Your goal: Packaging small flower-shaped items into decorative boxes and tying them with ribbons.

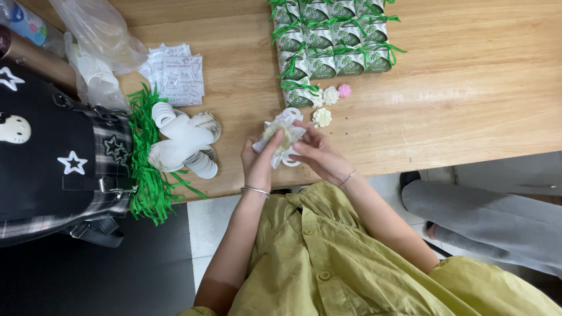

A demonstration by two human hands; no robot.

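Note:
My left hand (257, 161) and my right hand (316, 153) both grip a small clear wrapper with a pale round piece inside (280, 136), held just above the front edge of the wooden table (456, 111). A white cut-out box blank (289, 158) lies under the hands. Just beyond sit two cream flower shapes (322, 117) and a pink one (345, 90). Further back stand rows of finished small white-and-green boxes tied with green ribbon (328, 41).
A stack of flat white box blanks (184, 143) lies left of my hands, beside green shredded paper (149, 175). Printed paper slips (175, 73) and a clear plastic bag (99, 47) lie at the back left. A black bag with star patches (52, 164) rests at the left edge. Another person's grey-trousered leg (486, 216) is at right.

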